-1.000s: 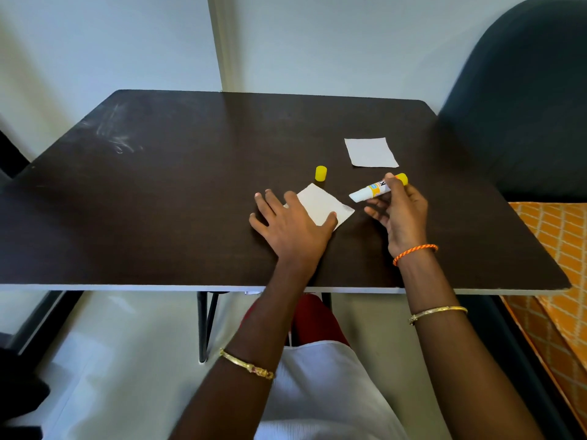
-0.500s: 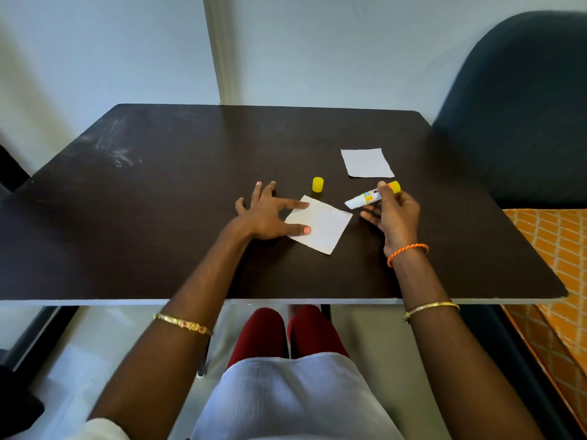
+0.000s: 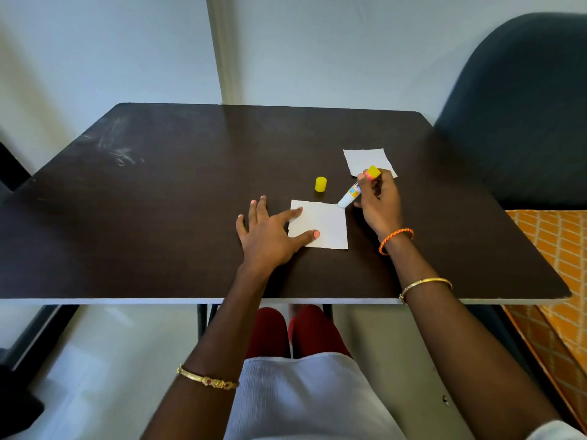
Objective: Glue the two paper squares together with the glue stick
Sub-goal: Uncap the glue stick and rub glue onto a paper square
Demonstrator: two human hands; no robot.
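A white paper square [image 3: 327, 225] lies flat on the dark table [image 3: 158, 217] near its middle. My left hand [image 3: 270, 235] rests spread on the table, with forefinger and thumb pressing the square's left side. My right hand [image 3: 379, 203] grips an uncapped glue stick [image 3: 354, 192], white with a yellow base, tilted with its tip touching the square's far right corner. The second paper square [image 3: 362, 158] lies farther back on the right, partly hidden by the glue stick and my fingers. The yellow cap [image 3: 320, 184] stands between the two squares.
A dark blue chair back [image 3: 524, 106] rises beyond the table's right edge. An orange patterned fabric [image 3: 562, 265] lies to the right, below table level. A pale wall stands behind the table. My lap shows under the near edge.
The near paper square has turned from a diamond angle to lie square with the table. My right hand has tipped the glue stick down until its tip meets the paper's far right corner.
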